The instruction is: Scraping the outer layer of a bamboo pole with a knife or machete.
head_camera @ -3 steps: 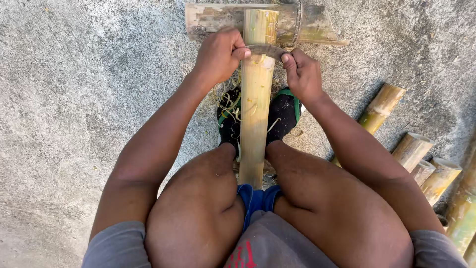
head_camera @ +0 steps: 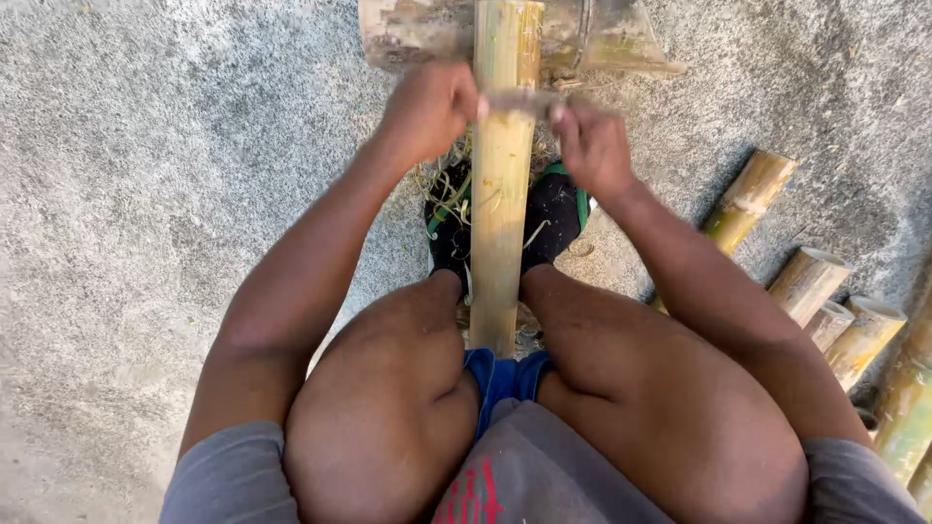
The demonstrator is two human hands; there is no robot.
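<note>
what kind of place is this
Probably an outdoor work yard, sunlit. The rough concrete ground is bare, cut bamboo poles lie to the right, and both hands, left and right, work a bamboo pole with shavings underfoot.

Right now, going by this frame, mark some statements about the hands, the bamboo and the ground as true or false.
1. Both hands, left and right, grip a blade across the upright pole. True.
2. The pole stands between the person's feet. True.
3. The ground is grass. False: it is bare concrete.
4. Cut bamboo pieces lie to the left. False: they lie to the right.
5. A log lies behind the pole. True.
</note>
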